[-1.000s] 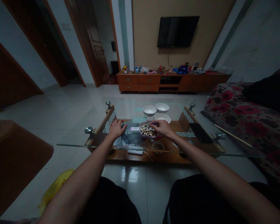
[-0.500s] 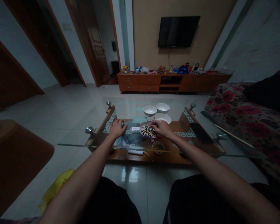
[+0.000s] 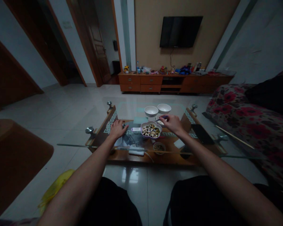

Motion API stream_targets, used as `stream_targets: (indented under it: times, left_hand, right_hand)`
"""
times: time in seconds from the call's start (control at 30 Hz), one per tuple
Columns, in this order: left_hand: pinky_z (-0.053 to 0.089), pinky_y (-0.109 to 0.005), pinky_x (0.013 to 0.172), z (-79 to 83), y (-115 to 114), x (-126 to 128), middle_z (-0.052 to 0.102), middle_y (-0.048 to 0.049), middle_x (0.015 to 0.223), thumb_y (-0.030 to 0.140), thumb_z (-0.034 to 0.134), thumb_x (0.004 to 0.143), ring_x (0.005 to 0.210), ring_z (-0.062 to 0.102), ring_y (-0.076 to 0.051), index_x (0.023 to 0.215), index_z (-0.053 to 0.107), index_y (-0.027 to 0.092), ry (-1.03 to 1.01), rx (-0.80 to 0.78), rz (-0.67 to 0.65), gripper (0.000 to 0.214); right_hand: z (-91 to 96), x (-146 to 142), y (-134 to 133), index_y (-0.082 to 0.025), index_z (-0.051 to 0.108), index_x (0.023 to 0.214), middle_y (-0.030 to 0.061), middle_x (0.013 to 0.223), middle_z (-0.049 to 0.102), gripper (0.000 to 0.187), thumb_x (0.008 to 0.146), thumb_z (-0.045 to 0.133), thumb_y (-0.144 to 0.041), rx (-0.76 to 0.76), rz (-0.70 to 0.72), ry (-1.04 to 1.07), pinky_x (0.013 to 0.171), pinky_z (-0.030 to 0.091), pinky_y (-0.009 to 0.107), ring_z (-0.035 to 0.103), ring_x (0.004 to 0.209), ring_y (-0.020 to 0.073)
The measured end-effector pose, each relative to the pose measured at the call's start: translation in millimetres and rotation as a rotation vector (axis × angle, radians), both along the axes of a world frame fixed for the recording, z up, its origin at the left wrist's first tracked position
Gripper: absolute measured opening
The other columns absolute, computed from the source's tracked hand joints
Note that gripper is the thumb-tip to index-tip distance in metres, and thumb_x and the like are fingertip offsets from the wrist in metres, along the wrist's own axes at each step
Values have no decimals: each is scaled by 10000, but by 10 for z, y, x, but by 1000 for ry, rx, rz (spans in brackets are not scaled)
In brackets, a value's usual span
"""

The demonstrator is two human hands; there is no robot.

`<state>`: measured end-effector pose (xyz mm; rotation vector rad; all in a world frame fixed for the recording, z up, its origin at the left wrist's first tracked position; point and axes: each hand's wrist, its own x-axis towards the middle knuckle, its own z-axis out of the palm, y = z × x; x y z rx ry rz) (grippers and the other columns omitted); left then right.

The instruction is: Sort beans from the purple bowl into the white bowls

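My left hand [image 3: 117, 128] rests flat on the glass table top [image 3: 89, 138], fingers spread, left of a purple flower-shaped bowl [image 3: 151, 130] filled with mixed light and dark pieces. My right hand [image 3: 172, 123] hovers just behind and right of that bowl, above a white bowl [image 3: 159, 119], pinching a small purple tool [image 3: 162, 118]. Two more white bowls [image 3: 151, 111] [image 3: 164, 108] stand farther back.
A small bowl of pieces [image 3: 159, 147] and a white power strip [image 3: 136, 152] lie on the wooden shelf under the glass. A dark phone [image 3: 202, 133] lies on the right of the table. A floral sofa [image 3: 250, 122] is at the right, a TV cabinet [image 3: 174, 83] beyond.
My right hand has lifted out of the purple bowl and moved back and right, over the white bowl. My left hand has stayed put.
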<state>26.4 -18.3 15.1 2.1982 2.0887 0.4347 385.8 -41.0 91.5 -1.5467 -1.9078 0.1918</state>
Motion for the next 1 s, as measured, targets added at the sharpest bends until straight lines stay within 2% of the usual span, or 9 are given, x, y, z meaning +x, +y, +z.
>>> stream_targets:
  times: [0.07, 0.23, 0.37, 0.57, 0.7, 0.83, 1.0]
  left_hand:
    - [351, -579, 1238, -3, 2, -2, 499, -157, 1558, 577, 448, 1035, 1475, 436, -344, 1460, 548, 212, 2, 4, -3, 569]
    - [352, -583, 1236, -15, 11, -11, 516, -155, 1543, 584, 440, 1036, 1467, 441, -339, 1462, 546, 211, 6, 3, -6, 576]
    - [351, -574, 1237, 4, -4, -2, 497, -160, 1562, 577, 438, 1036, 1482, 426, -335, 1468, 541, 207, 7, -5, -1, 578]
    - [346, -562, 1243, 36, -33, 17, 473, -174, 1585, 584, 444, 1038, 1506, 400, -342, 1483, 535, 201, 7, -23, 14, 594]
    - [344, -556, 1248, 29, -38, 19, 468, -177, 1588, 578, 449, 1039, 1506, 402, -343, 1485, 535, 202, 3, -24, 16, 590]
    - [338, -561, 1253, 29, -38, 20, 474, -184, 1581, 580, 441, 1039, 1515, 392, -344, 1490, 532, 204, 2, -25, 13, 594]
    - [329, -566, 1261, 37, -35, 20, 475, -181, 1583, 575, 441, 1040, 1524, 386, -340, 1493, 533, 203, 1, -34, 16, 593]
  right_hand:
    - [-63, -119, 10, -243, 845, 983, 55, 975, 840, 199, 957, 671, -337, -48, 72, 19, 786, 514, 283, 763, 890, 215]
    - [-217, -245, 59, -213, 845, 879, 89, 845, 817, 276, 940, 650, -399, -197, -81, -25, 649, 461, 285, 735, 772, 230]
    - [-277, -226, 74, -217, 854, 868, 87, 823, 817, 259, 921, 657, -377, -245, -110, -29, 612, 433, 272, 731, 733, 220]
    - [-338, -266, 83, -227, 862, 897, 80, 848, 827, 268, 915, 657, -399, -271, -120, -56, 609, 426, 257, 742, 756, 219]
    - [-368, -246, 127, -231, 858, 877, 77, 843, 828, 265, 901, 654, -399, -220, -122, -33, 611, 438, 250, 740, 751, 212]
    - [-385, -179, 180, -220, 847, 857, 68, 839, 826, 251, 897, 653, -374, -186, -91, 14, 635, 468, 254, 735, 739, 204]
    - [-384, -178, 169, -231, 855, 874, 67, 842, 828, 220, 875, 673, -356, -221, -39, 28, 640, 469, 266, 747, 759, 217]
